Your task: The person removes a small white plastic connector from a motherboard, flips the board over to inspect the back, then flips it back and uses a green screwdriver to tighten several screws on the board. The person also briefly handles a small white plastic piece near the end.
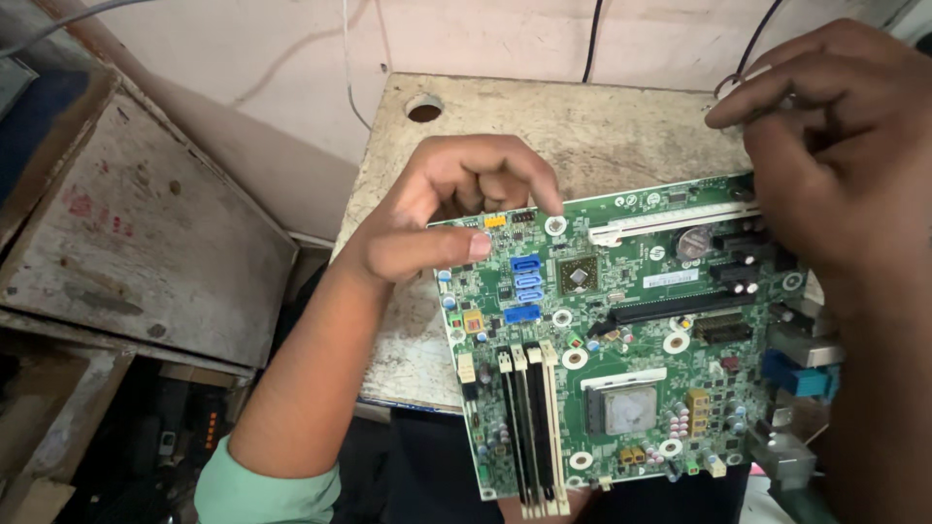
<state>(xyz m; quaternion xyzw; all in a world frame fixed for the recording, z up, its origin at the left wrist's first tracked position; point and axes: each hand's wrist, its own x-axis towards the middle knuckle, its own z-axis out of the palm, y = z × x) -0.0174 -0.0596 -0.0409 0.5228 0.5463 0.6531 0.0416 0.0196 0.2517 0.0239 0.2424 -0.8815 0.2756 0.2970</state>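
Note:
A green computer motherboard [631,330] lies tilted over the front edge of a worn pale table [544,126]. It carries blue connectors, long memory slots, a white expansion slot and a square processor socket. My left hand [447,209] grips its upper left corner, thumb flat on the board's left edge and index fingertip beside a screw hole. My right hand [835,146] covers the board's upper right corner. Its fingers are pinched together near a thin dark cable [752,44]; whether they hold anything is hidden.
A round hole [424,107] is cut in the table's far left corner. A scuffed grey metal panel [136,233] slopes at the left, with dark clutter [146,437] below it. Thin cables hang down the pale wall [485,39] behind.

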